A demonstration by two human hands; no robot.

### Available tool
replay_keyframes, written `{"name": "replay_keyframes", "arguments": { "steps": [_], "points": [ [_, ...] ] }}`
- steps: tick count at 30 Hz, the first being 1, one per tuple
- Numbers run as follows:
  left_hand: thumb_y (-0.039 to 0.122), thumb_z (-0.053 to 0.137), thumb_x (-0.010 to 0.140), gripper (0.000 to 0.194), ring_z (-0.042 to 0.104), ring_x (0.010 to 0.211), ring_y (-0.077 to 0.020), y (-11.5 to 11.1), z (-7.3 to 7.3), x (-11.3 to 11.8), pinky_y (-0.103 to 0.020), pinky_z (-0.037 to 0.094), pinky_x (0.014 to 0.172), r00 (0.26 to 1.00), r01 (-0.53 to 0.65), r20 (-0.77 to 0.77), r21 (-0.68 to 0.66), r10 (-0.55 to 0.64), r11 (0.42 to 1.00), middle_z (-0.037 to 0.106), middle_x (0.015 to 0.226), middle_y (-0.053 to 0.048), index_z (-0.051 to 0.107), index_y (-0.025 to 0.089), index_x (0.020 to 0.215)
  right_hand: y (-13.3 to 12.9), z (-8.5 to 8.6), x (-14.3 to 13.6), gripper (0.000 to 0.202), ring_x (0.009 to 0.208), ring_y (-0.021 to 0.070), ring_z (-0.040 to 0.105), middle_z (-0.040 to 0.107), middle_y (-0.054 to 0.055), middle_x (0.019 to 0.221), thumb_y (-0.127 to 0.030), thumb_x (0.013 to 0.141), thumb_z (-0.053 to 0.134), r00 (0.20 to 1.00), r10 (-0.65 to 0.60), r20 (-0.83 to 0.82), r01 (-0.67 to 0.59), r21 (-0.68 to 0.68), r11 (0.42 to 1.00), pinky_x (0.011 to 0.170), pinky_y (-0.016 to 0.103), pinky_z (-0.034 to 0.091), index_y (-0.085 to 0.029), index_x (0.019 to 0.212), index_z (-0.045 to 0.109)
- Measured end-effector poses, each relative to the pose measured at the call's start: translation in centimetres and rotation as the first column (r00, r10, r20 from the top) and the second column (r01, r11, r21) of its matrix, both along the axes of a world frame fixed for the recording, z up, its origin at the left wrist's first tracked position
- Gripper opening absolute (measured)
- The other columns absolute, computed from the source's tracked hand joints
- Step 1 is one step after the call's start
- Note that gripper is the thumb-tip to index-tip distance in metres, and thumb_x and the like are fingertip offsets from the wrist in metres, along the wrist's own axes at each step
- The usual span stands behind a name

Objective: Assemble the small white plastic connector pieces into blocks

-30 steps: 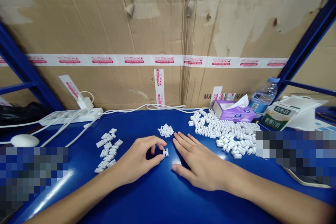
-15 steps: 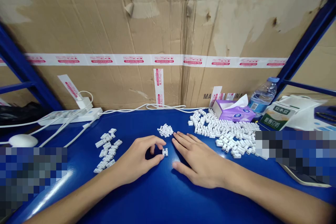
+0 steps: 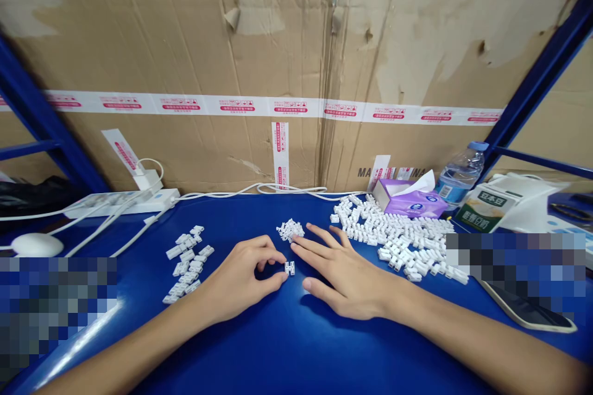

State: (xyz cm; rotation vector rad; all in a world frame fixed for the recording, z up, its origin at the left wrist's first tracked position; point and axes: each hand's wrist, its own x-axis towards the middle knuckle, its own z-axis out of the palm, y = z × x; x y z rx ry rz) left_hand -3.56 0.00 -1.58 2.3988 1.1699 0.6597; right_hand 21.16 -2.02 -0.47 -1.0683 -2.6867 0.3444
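Note:
A small white plastic block with dark slots (image 3: 290, 268) lies on the blue tabletop in front of me. My left hand (image 3: 250, 278) has its thumb and index finger closed on the block's left side. My right hand (image 3: 345, 274) is spread low over the table just right of the block, palm down, holding nothing. Its index fingertip reaches the near edge of a small heap of tiny white pieces (image 3: 290, 229); whether it touches a piece I cannot tell. Similar white blocks (image 3: 188, 265) lie in a loose group left of my left hand.
A large spread of white blocks (image 3: 398, 234) covers the right side. Behind it stand a purple tissue box (image 3: 412, 202), a water bottle (image 3: 461, 176) and a carton (image 3: 486, 203). A phone (image 3: 528, 305) lies at right. A power strip (image 3: 120, 202) with cables runs along the cardboard wall (image 3: 208, 154).
My right hand has moved slightly forward and left, its fingers spreading wider towards the small heap. My left hand stays at the block.

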Motion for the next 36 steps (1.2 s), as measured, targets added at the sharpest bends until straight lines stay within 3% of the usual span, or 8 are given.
{"name": "replay_keyframes", "arguments": {
  "steps": [7,12,15,19,22,28,36],
  "points": [
    [0.03,0.067,0.087,0.015,0.055,0.072,-0.014,0.0,-0.1,-0.1,-0.028,0.044,0.068,1.0,0.01,0.009,-0.008,-0.01,1.0,0.062,0.086,0.0,0.078,0.026,0.098,0.1,-0.3,-0.2,0.053,0.148,0.0349,0.033,0.055,0.013,0.149,-0.042,0.105,0.042,0.999,-0.004,-0.055,0.008,0.078,0.997,0.117,0.069,0.018,-0.02,0.153,0.043],
    [0.03,0.067,0.088,0.015,0.055,0.072,-0.0138,-0.1,-0.1,-0.1,-0.028,0.044,0.067,1.0,0.013,0.003,-0.016,-0.013,1.0,0.061,0.087,0.001,0.077,0.026,0.098,0.5,-0.6,-0.2,0.039,0.122,0.0277,0.054,0.067,0.011,0.128,-0.028,0.104,0.044,0.995,-0.023,-0.097,0.038,0.152,0.988,0.109,0.056,0.034,-0.019,0.14,0.055],
    [0.03,0.067,0.089,0.015,0.055,0.073,-0.014,-0.2,0.0,0.0,-0.028,0.044,0.068,1.0,0.013,0.005,-0.019,-0.013,1.0,0.062,0.088,0.0,0.077,0.026,0.098,0.8,-0.5,0.0,0.04,0.127,0.0302,0.05,0.064,0.011,0.135,-0.028,0.104,0.044,0.995,-0.049,-0.085,0.064,0.179,0.982,0.106,0.055,0.035,-0.018,0.142,0.053],
    [0.029,0.066,0.088,0.014,0.056,0.073,-0.0142,-0.2,0.0,0.0,-0.028,0.044,0.068,1.0,0.019,0.01,-0.014,-0.019,1.0,0.063,0.088,0.0,0.077,0.026,0.097,1.0,-0.5,0.1,0.046,0.139,0.034,0.038,0.057,0.009,0.147,-0.027,0.105,0.041,0.999,-0.002,-0.032,0.008,0.174,0.985,0.109,0.059,0.028,-0.022,0.151,0.044],
    [0.029,0.066,0.088,0.015,0.056,0.072,-0.014,-0.2,0.0,0.0,-0.027,0.045,0.067,1.0,0.019,0.01,-0.009,-0.019,1.0,0.063,0.089,0.0,0.077,0.026,0.097,1.1,-0.5,0.0,0.045,0.135,0.0318,0.042,0.063,0.009,0.14,-0.021,0.104,0.042,0.999,0.018,-0.043,-0.01,0.182,0.983,0.108,0.057,0.027,-0.023,0.148,0.048],
    [0.029,0.065,0.089,0.015,0.056,0.073,-0.0142,-0.3,-0.1,0.1,-0.028,0.045,0.068,0.999,0.036,0.014,-0.014,-0.035,0.999,0.064,0.09,0.0,0.077,0.026,0.099,1.7,-1.0,0.3,0.039,0.102,0.024,0.057,0.072,0.009,0.108,-0.004,0.097,0.047,0.996,0.018,-0.082,-0.001,0.204,0.979,0.088,0.043,0.035,-0.02,0.127,0.067],
    [0.03,0.066,0.09,0.013,0.059,0.08,-0.0171,-1.7,0.5,0.9,-0.031,0.044,0.075,0.998,0.032,-0.062,-0.03,-0.034,0.999,0.066,0.093,-0.001,0.076,0.026,0.097,1.0,-0.7,0.3,0.039,0.096,0.0228,0.058,0.067,0.01,0.104,-0.006,0.098,0.047,0.99,0.05,-0.131,-0.038,0.091,0.995,0.087,0.042,0.043,-0.018,0.129,0.067]
  ]
}}
